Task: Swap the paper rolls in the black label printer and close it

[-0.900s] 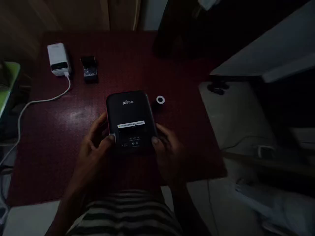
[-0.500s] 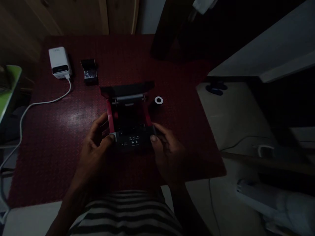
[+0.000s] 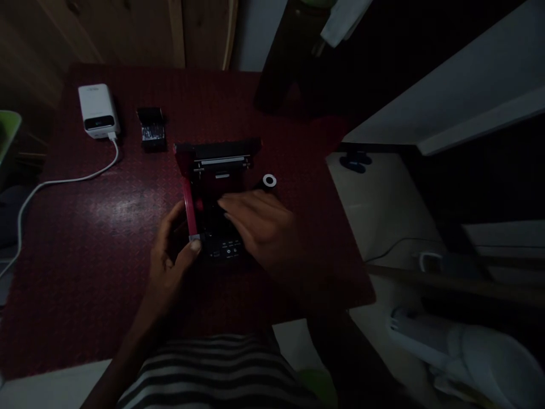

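Observation:
A small red-and-black printer (image 3: 190, 204) stands on the table with its lid (image 3: 219, 150) raised and its bay uncovered. My left hand (image 3: 172, 250) grips the printer's left side, thumb on the front corner by the button panel (image 3: 227, 250). My right hand (image 3: 261, 224) reaches across the printer's right side, its fingers close together over the dark bay. Whether the fingertips hold anything is hidden in shadow. Just beyond that hand, a dark roll with a white ring end (image 3: 269, 181) lies to the right of the printer.
A white power bank (image 3: 97, 108) with a white cable (image 3: 80, 178) sits at the table's back left. Beside it is a small black case-like object (image 3: 152, 129). The red table (image 3: 102, 272) ends at the right above a floor with dark slippers (image 3: 353, 163).
My right hand has left the printer's front right corner and moved up and left over the open bay. My left hand keeps its hold. The view has shifted slightly.

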The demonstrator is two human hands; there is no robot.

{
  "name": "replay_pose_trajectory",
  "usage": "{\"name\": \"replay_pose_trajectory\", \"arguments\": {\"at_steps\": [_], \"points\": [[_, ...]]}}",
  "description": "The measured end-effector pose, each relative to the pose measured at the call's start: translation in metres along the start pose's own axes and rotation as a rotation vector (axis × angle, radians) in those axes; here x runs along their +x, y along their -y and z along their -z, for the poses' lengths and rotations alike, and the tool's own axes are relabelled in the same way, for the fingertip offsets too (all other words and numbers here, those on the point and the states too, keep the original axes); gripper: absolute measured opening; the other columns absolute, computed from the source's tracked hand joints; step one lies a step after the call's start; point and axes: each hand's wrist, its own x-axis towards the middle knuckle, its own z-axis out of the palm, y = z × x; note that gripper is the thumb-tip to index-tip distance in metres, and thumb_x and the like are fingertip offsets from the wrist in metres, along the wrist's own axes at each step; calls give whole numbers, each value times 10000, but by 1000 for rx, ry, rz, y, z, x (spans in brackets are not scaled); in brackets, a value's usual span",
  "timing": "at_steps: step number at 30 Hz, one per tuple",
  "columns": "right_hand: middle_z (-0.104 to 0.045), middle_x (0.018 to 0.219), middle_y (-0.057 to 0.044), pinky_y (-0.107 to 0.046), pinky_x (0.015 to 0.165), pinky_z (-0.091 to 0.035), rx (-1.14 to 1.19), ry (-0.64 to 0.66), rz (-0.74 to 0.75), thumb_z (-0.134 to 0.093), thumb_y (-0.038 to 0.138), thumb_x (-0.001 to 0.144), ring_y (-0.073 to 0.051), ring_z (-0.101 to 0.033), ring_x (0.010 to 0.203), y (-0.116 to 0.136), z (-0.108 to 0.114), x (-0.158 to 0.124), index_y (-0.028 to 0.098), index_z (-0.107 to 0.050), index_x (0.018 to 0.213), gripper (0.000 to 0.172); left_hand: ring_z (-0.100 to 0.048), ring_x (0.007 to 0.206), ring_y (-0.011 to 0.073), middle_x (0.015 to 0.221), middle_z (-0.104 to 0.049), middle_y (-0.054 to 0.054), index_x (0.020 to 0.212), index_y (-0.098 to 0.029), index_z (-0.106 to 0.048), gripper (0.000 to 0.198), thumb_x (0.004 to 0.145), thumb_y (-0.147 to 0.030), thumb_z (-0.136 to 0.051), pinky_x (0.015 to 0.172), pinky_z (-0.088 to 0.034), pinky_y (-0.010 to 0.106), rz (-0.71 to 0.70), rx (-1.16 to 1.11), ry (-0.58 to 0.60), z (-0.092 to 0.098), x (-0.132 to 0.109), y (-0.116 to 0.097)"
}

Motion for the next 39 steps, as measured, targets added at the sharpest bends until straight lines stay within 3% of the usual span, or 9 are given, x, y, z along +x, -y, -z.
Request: {"name": "replay_pose_trajectory", "arguments": {"at_steps": [5, 9, 13, 17, 21, 27, 31, 36, 39], "points": [[-887, 1224, -150, -418, 945, -614, -257, 541, -69, -530, 57, 1171, -294, -831, 1111, 14, -4, 54, 155, -839, 1312, 354, -589, 1641, 389, 1732, -646, 99, 1681, -343, -662, 696, 1047, -574, -833, 1371, -486, 572, -16, 39, 8, 2, 1, 10], [-859, 1259, -144, -403, 923, -622, -236, 630, -48, -560, 21, 1135, -290, -829, 1087, 11, -1, 62, 169, -833, 1278, 342, -589, 1633, 396, 1720, -650, 115, 1678, -324, -663, 730, 1023, -580, -858, 1377, -470, 602, -6, 41, 2, 4, 3, 10], [-826, 1345, -172, -447, 1059, -621, -177, 649, -58, -618, 44, 1128, -305, -808, 1196, 8, 9, 63, 134, -798, 1365, 311, -606, 1619, 391, 1710, -660, 114, 1668, -328, -667, 721, 1020, -574, -867, 1363, -490, 603, -5, 44, -3, 4, 3, 10], [-834, 1270, -161, -475, 1083, -621, -124, 484, -66, -739, 34, 1031, -318, -798, 1184, 14, 20, 52, 120, -816, 1299, 292, -617, 1609, 383, 1685, -680, 104, 1647, -338, -683, 701, 1014, -572, -875, 1351, -511, 583, -9, 49, -7, 3, 3, 9], [-864, 1175, -62, -417, 1021, -656, 76, 24, -64, -758, 73, 1017, -264, -817, 1116, 10, 38, 9, 232, -832, 1203, 256, -606, 1626, 378, 1714, -667, 85, 1648, -363, -681, 667, 1032, -542, -862, 1333, -536, 554, 8, 36, 1, 3, 2, 9], [-869, 1118, -13, -455, 923, -713, 426, -471, -510, -918, 263, 905, -263, -845, 1027, -31, 52, -73, 321, -841, 1212, 322, -629, 1601, 389, 1698, -690, 60, 1650, -390, -689, 672, 1020, -546, -864, 1315, -562, 566, 15, 71, -27, 6, 2, 11], [-896, 1120, -32, -437, 938, -717, 479, -365, -691, -886, 272, 869, -256, -873, 1033, -49, 21, -102, 276, -827, 1182, 318, -618, 1607, 394, 1683, -702, 25, 1610, -407, -728, 643, 1007, -586, -861, 1331, -544, 557, 18, 125, -43, 5, 4, 6], [-913, 1173, -55, -435, 1012, -700, 518, -263, -565, -767, 258, 922, -248, -880, 1079, -57, -26, -103, 258, -817, 1206, 289, -641, 1570, 401, 1642, -725, -11, 1560, -453, -762, 583, 1003, -602, -849, 1311, -546, 554, 17, 126, -42, 5, 3, 5], [-917, 1211, -64, -448, 1054, -698, 527, -243, -536, -757, 254, 912, -257, -879, 1127, -61, -35, -104, 257, -833, 1230, 327, -635, 1570, 410, 1644, -719, -2, 1564, -447, -756, 591, 1005, -617, -837, 1300, -547, 568, 26, 139, -47, 5, 3, 5]]}}
